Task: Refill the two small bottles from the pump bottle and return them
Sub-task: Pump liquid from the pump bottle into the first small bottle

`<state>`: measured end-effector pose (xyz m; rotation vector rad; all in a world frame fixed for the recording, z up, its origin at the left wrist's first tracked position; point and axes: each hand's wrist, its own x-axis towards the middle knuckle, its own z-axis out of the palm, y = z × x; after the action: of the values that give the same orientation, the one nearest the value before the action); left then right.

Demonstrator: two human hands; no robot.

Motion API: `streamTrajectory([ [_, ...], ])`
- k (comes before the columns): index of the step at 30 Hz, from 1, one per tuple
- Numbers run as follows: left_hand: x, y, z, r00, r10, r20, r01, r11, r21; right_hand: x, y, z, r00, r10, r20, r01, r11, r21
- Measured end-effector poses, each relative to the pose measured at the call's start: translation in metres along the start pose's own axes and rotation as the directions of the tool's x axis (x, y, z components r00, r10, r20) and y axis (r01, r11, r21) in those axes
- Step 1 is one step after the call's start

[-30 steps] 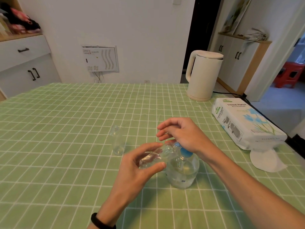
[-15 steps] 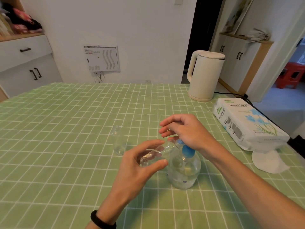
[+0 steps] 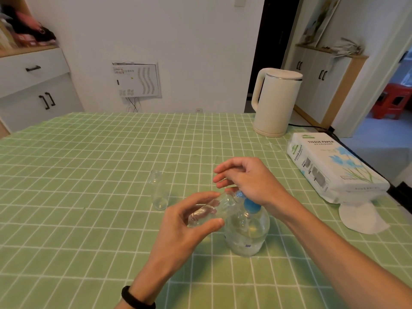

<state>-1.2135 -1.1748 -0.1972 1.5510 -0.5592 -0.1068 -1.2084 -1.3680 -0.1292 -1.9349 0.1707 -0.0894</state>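
**Small bottle held sideways at the pump spout**

The left hand (image 3: 185, 230) grasps a small bottle (image 3: 204, 212) of clear plastic, pinched between the thumb below and the fingers above. The bottle is tipped almost flat, its mouth pointing towards the right hand (image 3: 249, 181) and meeting the spout of the pump bottle (image 3: 247, 235). A black wristband (image 3: 136, 298) sits on the left wrist.

The right hand lies over the blue pump head (image 3: 250, 205), the heel of the palm on top of it. Its fingers are loose and half bent, closed round nothing. Whether it is pushing the pump down cannot be told.

The pump bottle stands upright on the worktop (image 3: 89, 175), directly under the right hand and just right of the left hand, partly filled with clear liquid.

The second small bottle (image 3: 158, 191) stands upright and uncapped beyond the left hand and a little to its left, apart from both hands.

Well beyond the right hand stands a cream kettle (image 3: 276, 101). To that hand's right lies a tissue pack (image 3: 332, 168), with a loose tissue (image 3: 361, 218) sticking out from its near end.
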Motion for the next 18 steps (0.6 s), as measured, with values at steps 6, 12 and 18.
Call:
streamTrajectory([
  [6,0.004,0.005,-0.002,1.0,0.019,-0.003,-0.019,0.999,0.036,0.004,-0.006,-0.002,0.997,-0.069,-0.021,0.068,0.996,-0.051],
  [12,0.003,-0.002,0.0,1.0,0.009,-0.004,-0.009,1.0,0.015,0.003,0.003,0.0,1.0,-0.023,-0.015,0.023,1.0,-0.004],
  [18,0.002,-0.003,0.001,1.0,0.001,-0.007,-0.001,1.0,-0.022,0.002,0.005,0.001,1.0,-0.016,-0.024,0.017,1.0,0.009],
])
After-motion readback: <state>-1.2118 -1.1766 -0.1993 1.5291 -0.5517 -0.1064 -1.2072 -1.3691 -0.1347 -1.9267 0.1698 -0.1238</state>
